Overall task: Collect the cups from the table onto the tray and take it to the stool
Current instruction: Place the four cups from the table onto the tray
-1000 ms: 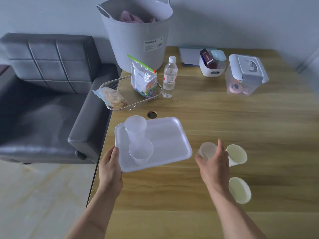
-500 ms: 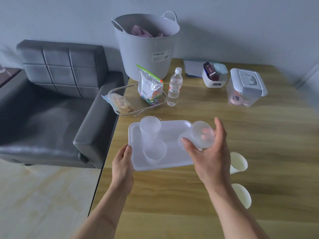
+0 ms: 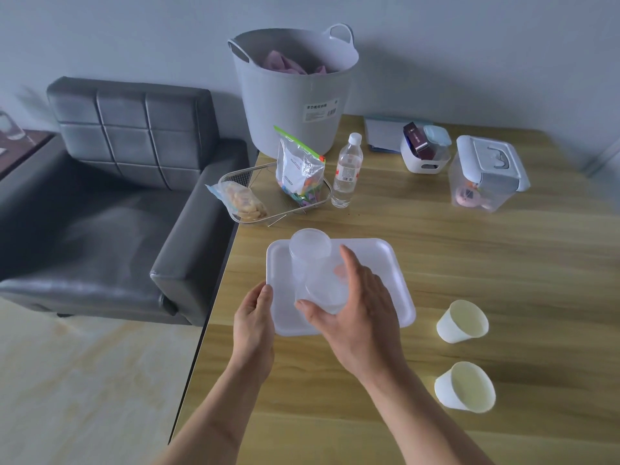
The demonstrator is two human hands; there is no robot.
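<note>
A white tray (image 3: 385, 263) lies near the left edge of the wooden table (image 3: 469, 256). One clear plastic cup (image 3: 308, 246) stands upright at the tray's back left. My right hand (image 3: 355, 307) is over the tray's front, shut on another clear cup (image 3: 323, 288), which sits at or into a clear cup there; I cannot tell whether it is nested. My left hand (image 3: 253, 322) grips the tray's front left corner. Two white paper cups stand on the table right of the tray, one nearer the tray (image 3: 463, 321) and one closer to me (image 3: 466, 386).
Behind the tray are a wire basket (image 3: 241, 176) with snack bags, a water bottle (image 3: 347, 171), a grey tub (image 3: 292, 92), a small white caddy (image 3: 424, 156) and a lidded clear box (image 3: 486, 176). A dark sofa (image 3: 117, 196) stands left of the table.
My right hand picked a clear cup from the table's right side and carried it left over the tray, down onto the front cup. The left hand stayed on the tray.
</note>
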